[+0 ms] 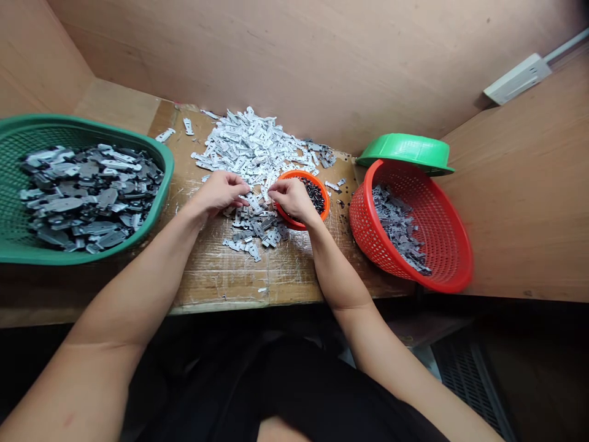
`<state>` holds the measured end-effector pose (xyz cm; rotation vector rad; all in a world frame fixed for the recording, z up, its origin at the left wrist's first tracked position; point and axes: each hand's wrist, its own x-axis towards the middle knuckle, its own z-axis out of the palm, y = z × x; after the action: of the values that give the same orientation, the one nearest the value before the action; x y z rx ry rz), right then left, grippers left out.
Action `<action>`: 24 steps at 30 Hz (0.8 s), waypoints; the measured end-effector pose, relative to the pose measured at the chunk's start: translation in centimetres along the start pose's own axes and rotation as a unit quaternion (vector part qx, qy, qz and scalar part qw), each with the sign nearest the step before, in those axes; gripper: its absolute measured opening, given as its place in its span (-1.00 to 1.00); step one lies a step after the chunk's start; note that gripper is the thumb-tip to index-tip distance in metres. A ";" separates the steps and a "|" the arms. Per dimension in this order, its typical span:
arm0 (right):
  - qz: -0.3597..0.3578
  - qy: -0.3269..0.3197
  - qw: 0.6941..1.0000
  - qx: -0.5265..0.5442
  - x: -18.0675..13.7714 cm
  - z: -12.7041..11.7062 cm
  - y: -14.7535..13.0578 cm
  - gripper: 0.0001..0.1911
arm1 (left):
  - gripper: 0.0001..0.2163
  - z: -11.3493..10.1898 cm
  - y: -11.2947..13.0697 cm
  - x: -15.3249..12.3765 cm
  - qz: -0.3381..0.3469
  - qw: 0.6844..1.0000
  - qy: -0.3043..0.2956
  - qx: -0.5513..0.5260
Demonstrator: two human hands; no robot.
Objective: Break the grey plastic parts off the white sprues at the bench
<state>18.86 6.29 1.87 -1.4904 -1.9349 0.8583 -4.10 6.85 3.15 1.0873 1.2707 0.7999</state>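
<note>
Left hand (pixel 221 191) in a pinch on a metal plate (pixel 245 199), exposed end rightward, long axis unclear.

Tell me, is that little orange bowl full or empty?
The orange bowl isn't empty: small dark pieces show inside. I cannot tell how full it is; the right hand hides part of it.

The dark green basket (pixel 168 166) is cut by the left edge of the view. What lies between the fingertips of the left hand (pixel 219 191) or the right hand (pixel 294 197) is too small to tell. The right hand also covers part of the orange bowl (pixel 327 207), whose dark pieces (pixel 316 194) cannot be distinguished one by one. The red basket (pixel 444 236) partly hides the light green basin (pixel 405 147).
</note>
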 end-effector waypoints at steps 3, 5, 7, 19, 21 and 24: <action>-0.048 -0.035 0.983 -0.173 -0.6 0.1 -0.2 -0.79 | -0.73 -1.0 0.1 0.6 0.006 0.999 0.048 -0.010; -0.070 -0.056 0.965 -0.248 -0.8 0.5 -0.5 -0.73 | -0.73 -1.6 0.1 0.9 0.017 0.997 0.073 -0.022; -0.071 -0.044 0.953 -0.290 -0.7 1.0 -0.9 -0.69 | -0.75 -2.1 0.2 1.1 0.025 0.995 0.089 -0.027; -0.030 0.055 0.978 -0.201 0.5 1.8 -0.1 -0.76 | -0.75 -2.2 0.0 1.4 0.034 0.993 0.108 -0.031; -0.016 0.045 0.995 -0.090 0.1 0.9 -0.1 -0.78 | -0.75 -2.0 0.0 1.3 0.041 0.993 0.106 -0.036; 0.019 -0.012 0.994 0.110 -0.6 -0.1 -0.8 -0.82 | -0.75 -1.3 0.1 1.0 0.046 0.993 0.106 -0.036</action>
<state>18.58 5.60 2.56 -1.3967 -1.7697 1.0740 -5.21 8.03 2.97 1.0286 1.3661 1.0450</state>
